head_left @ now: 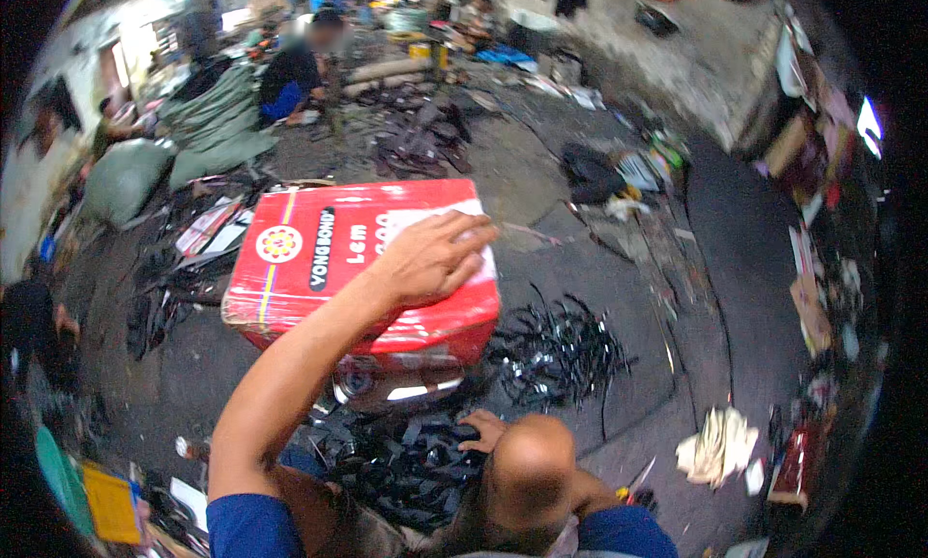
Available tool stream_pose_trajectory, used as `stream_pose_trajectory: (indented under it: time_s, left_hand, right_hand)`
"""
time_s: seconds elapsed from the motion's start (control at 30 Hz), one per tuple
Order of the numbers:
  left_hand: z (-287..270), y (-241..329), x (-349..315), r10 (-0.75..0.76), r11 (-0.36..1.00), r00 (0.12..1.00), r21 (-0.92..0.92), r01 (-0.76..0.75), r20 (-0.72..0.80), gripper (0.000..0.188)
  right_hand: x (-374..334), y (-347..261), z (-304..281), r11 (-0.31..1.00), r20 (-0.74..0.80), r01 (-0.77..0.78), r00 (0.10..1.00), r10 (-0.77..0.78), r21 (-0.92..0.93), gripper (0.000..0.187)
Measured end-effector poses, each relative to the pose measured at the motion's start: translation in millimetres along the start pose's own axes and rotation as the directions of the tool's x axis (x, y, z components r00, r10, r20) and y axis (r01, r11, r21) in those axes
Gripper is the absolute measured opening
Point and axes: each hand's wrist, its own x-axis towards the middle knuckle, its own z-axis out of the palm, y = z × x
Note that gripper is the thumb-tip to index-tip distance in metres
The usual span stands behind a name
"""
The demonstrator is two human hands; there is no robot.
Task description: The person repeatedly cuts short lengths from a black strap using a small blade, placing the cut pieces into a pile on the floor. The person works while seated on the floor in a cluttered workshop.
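Note:
A large red box-like container (358, 312) with a flower emblem and a pale patch on top stands in front of me. My left hand (440, 257) rests on its upper right part, fingers loosely stretched over the surface. Beneath the red part, a shiny metallic lower section (416, 384) shows. Beside my bent knee (532, 471), my right hand (483, 429) has its fingers apart, over the edge of a heap of glossy black strips (406, 466); I see nothing in it. More black curved strips (561, 350) lie scattered to the right of the container.
Pale cloth gloves or rags (717, 446) and a pointed tool (638, 481) lie at the right. Green sacks (129, 179) and a crouching person (298, 70) are at the far left. Dark scraps (420, 133) cover the floor beyond. A concrete ledge (667, 65) stands at the back right.

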Motion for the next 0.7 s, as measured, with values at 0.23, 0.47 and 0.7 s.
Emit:
stream_pose_trajectory:
  time_s: [0.23, 0.47, 0.7]
  left_hand:
    - [-69.3, 98.2, -37.5, 0.195, 0.97, 0.953, 0.101, -0.223, 0.231, 0.042]
    - [-76.5, 148.8, -71.7, -0.229, 0.882, 0.867, -0.283, 0.377, 0.442, 0.079]
    - [-100.6, 166.2, -51.6, -0.608, 0.429, 0.769, -0.733, 0.527, 0.197, 0.087]
  right_hand:
    - [-7.0, -5.3, -34.7, 0.919, 0.6, -0.332, 0.786, 0.146, 0.212, 0.043]
    - [77.7, -171.0, -239.5, 0.94, 0.565, -0.048, 0.809, -0.161, 0.338, 0.033]
    - [101.7, -353.3, -355.9, 0.805, 0.349, -0.063, 0.919, -0.184, 0.59, 0.023]
